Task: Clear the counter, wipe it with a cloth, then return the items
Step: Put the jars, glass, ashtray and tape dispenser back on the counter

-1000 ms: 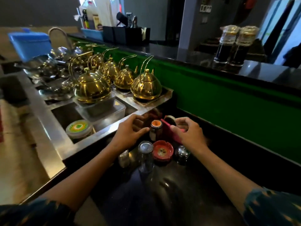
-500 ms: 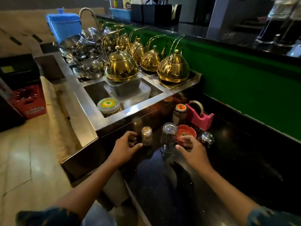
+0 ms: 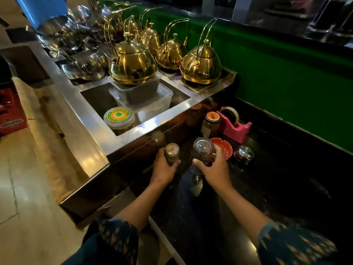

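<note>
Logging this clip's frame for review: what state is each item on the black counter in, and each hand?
Left hand: grips the small shaker.
Small shaker: upright, capped, held.
Right hand: grips the glass.
Glass: upside down, held.
Jar: upright, orange lid on.
Ashtray: red, upright, untouched.
Tape dispenser: pink, upright, roll loaded.
Metal ball: resting on the counter, untouched.

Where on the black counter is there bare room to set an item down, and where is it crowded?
Free: the black counter right of the right hand, below the steel ball, and along the near edge between the forearms. Crowded: the corner by the steel unit, holding the tape dispenser, orange-lidded jar, red ashtray, glass and small jar.
</note>
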